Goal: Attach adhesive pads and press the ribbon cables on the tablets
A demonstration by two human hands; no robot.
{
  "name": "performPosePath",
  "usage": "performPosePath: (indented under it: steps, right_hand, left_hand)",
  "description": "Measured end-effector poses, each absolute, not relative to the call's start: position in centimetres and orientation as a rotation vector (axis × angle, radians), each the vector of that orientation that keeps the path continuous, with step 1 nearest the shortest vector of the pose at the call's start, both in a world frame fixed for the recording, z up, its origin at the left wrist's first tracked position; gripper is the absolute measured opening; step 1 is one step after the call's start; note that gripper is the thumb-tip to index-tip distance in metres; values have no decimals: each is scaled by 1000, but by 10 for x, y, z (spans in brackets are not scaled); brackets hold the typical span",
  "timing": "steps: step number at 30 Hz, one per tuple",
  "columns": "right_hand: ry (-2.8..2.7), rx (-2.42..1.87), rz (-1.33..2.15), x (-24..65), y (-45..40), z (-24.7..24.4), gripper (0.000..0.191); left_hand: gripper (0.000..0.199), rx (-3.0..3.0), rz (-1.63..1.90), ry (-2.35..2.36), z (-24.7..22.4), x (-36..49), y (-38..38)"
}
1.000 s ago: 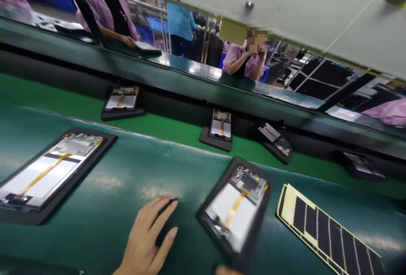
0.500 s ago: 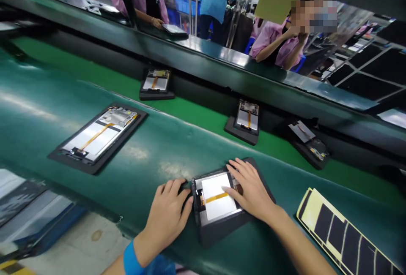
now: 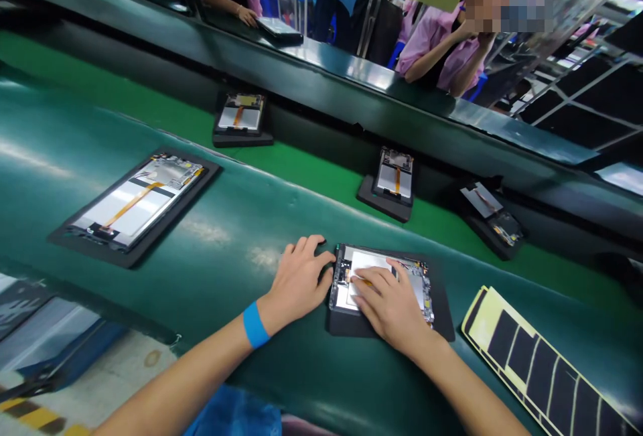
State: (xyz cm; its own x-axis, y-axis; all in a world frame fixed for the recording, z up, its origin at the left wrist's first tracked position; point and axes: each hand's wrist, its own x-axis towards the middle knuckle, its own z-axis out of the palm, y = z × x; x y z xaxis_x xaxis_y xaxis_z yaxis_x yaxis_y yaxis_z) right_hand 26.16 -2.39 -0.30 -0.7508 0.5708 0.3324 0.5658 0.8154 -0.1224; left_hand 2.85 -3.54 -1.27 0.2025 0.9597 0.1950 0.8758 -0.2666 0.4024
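Note:
An opened tablet point(image 3: 416, 282), with a white battery and an orange ribbon cable, lies on a black foam pad point(image 3: 445, 315) on the green bench in front of me. My right hand point(image 3: 389, 299) rests over its battery, fingers stretched and slightly apart, hiding most of the ribbon. At the tablet's left edge is my left hand point(image 3: 304, 275), wearing a blue wristband; its fingers are bent and apart, thumb and forefinger at the edge. A small dark thing shows by its fingertips, too unclear to name.
Another opened tablet point(image 3: 133, 201) lies on its pad at the left. Yellow sheets with black adhesive strips point(image 3: 532, 349) lie at the right. Along the green conveyor belt point(image 3: 301, 167) sit several more opened tablets. Beyond the rail, a co-worker's hand point(image 3: 248, 16) touches a device.
The tablet and its pad have turned and shifted right. My right hand has moved from the tablet's far end onto the battery. My left hand has followed along the left edge.

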Motion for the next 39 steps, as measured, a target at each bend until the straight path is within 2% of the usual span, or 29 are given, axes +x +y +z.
performPosePath:
  steps: [4,16,22,27,39]
  right_hand:
    - [-2640,-871,-96,264,-21,-11,19]
    - [-2700,-851,-186,261,-21,-12,24]
    - [-2740,-861,-143,260,-22,-10,26]
    - [-2730,-856,-143,262,-23,-10,28]
    - [-2751,-751,-108,261,-21,-7,30]
  left_hand:
    - [8,2227,597,1831,-13,43,-39]
    - [8,2340,549,1958,-7,63,-41]
    - [21,2392,675,1889,-10,47,-62]
    - [33,2573,584,1731,-10,45,-73]
    - [31,2695,507,1768,-11,49,-78]
